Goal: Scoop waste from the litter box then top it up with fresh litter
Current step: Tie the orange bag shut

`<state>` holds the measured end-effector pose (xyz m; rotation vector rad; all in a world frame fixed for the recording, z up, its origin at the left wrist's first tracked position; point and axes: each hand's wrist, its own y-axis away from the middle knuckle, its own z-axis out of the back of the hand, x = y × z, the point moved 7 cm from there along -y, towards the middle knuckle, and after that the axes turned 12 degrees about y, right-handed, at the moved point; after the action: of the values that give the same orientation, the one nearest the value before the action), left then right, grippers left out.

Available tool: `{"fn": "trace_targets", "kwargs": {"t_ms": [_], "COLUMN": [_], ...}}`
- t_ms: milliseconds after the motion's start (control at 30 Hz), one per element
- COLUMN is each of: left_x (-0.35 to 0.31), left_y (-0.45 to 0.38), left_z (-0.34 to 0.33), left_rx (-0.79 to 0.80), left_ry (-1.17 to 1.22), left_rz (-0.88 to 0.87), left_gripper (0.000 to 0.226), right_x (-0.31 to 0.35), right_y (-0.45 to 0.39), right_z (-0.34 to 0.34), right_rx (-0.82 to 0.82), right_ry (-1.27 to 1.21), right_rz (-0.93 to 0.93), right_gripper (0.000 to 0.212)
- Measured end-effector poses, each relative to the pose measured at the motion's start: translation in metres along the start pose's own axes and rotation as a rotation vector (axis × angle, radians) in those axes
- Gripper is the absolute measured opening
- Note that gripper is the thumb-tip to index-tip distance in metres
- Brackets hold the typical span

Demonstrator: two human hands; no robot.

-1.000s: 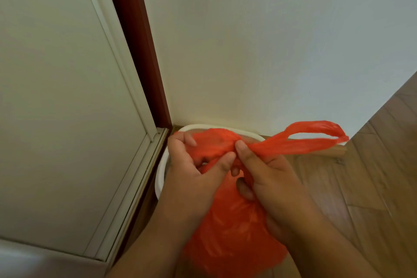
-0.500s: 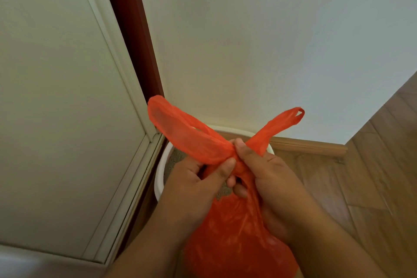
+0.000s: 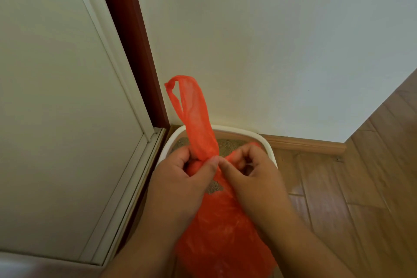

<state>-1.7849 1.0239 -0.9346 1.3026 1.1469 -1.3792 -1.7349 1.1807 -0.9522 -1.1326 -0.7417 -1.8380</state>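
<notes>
An orange plastic bag [image 3: 221, 232] hangs bulging between my forearms, above a white litter box [image 3: 268, 149] filled with grey litter [image 3: 225, 145]. My left hand [image 3: 180, 178] pinches the bag's neck where one handle loop [image 3: 191, 108] stands upright. My right hand [image 3: 255, 176] has its fingers curled round the other handle, bunched close beside the left thumb. Most of the litter box is hidden behind the bag and my hands.
The litter box sits in a corner on a wooden floor [image 3: 361, 187]. A white wall [image 3: 270, 40] with a wooden skirting board [image 3: 311, 144] runs behind it. A pale door [image 3: 56, 97] with a dark red frame [image 3: 128, 36] stands to the left.
The two handle loops spread left and right before; now one stands upright from my left hand and the other is bunched in my right. My hands stay together over the box.
</notes>
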Motion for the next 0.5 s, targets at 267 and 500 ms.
{"fn": "trace_targets", "kwargs": {"t_ms": [267,500], "left_x": [0.007,-0.001], "left_y": [-0.011,-0.014], "left_z": [0.007,0.004], "left_rx": [0.020,0.060], "left_ry": [0.069,0.041], "left_rz": [0.067,0.065], "left_gripper": [0.006,0.004], "right_x": [0.014,0.013], "right_y": [0.009,0.008], "right_z": [-0.015,-0.018], "right_rx": [0.350,0.507], "right_ry": [0.059,-0.372], "right_rz": [0.105,-0.014], "right_gripper": [0.016,0.035]}}
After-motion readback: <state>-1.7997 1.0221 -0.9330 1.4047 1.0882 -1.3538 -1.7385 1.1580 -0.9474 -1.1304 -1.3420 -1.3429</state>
